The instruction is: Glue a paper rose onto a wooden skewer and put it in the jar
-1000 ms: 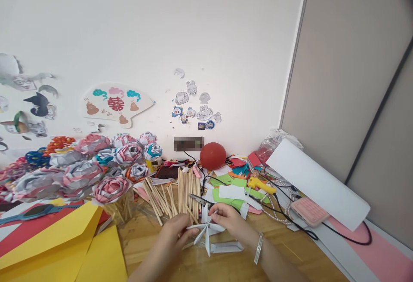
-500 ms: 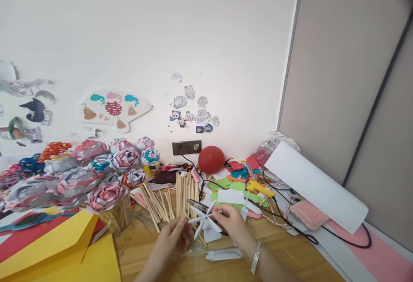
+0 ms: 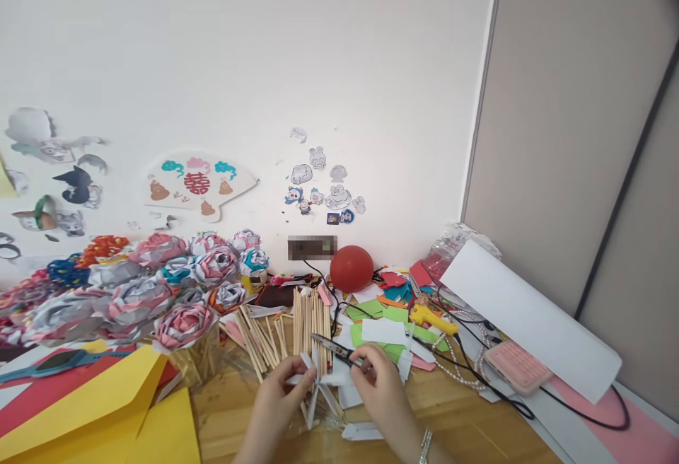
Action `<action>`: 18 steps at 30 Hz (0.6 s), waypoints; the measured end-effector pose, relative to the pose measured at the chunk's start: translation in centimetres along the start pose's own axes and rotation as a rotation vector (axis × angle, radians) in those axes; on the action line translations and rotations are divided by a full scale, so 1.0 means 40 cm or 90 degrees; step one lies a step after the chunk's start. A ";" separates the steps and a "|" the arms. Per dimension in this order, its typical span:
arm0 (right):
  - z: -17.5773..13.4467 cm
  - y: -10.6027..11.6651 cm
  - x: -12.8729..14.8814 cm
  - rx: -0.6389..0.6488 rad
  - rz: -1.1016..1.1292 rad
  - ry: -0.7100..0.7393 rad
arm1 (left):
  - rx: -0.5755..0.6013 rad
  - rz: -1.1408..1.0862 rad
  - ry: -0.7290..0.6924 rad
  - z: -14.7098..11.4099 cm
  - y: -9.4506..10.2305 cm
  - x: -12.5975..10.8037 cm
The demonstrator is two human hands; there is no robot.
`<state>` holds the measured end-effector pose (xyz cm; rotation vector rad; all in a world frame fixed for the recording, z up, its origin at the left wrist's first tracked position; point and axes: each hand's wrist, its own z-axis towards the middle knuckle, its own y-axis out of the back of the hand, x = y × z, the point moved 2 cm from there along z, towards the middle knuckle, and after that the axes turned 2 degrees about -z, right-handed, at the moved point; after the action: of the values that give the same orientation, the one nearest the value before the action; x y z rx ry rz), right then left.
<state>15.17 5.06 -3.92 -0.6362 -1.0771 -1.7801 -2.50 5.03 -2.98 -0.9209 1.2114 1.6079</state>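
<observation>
My left hand (image 3: 281, 397) is closed on a white folded-paper flower (image 3: 317, 381) with several narrow pointed petals, pinched by a petal on its left side. My right hand (image 3: 382, 390) has its fingers curled round the handle end of a pair of dark scissors (image 3: 334, 348), whose blades point left and away from me toward the wooden sticks (image 3: 310, 319). The handle is mostly hidden by my fingers. A folded white paper piece (image 3: 363, 431) lies on the table between my wrists.
Paper roses (image 3: 185, 324) stand at left, behind yellow paper (image 3: 164, 428). A red balloon (image 3: 351, 268) rests by the wall. Right of it lie green paper scraps (image 3: 395, 349), a yellow glue gun (image 3: 433, 319) with its cord, a pink keypad-like object (image 3: 518, 367) and a white sheet (image 3: 530, 319).
The right hand has let go of the paper flower and taken hold of the scissors' handle. The flower, now in the left hand alone, has moved left and slightly down. The view has shifted slightly.
</observation>
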 end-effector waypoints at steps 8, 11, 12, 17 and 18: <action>-0.018 0.007 0.056 0.087 -0.063 0.201 | 0.053 0.050 -0.037 -0.042 -0.042 -0.045; -0.012 0.007 0.045 0.110 -0.121 0.211 | 0.002 -0.005 0.006 -0.032 -0.036 -0.020; -0.012 0.006 0.043 0.137 -0.130 0.222 | -0.011 -0.030 0.023 -0.026 -0.032 -0.009; -0.019 -0.005 0.041 0.226 -0.188 0.153 | -0.027 -0.097 0.086 -0.008 -0.026 0.028; -0.021 -0.008 0.042 0.237 -0.211 0.143 | -0.019 -0.089 0.082 -0.008 -0.029 0.029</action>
<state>14.19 3.63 -3.14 -0.0291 -1.3669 -1.8050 -1.76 5.11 -4.49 -1.1183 1.1861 1.4767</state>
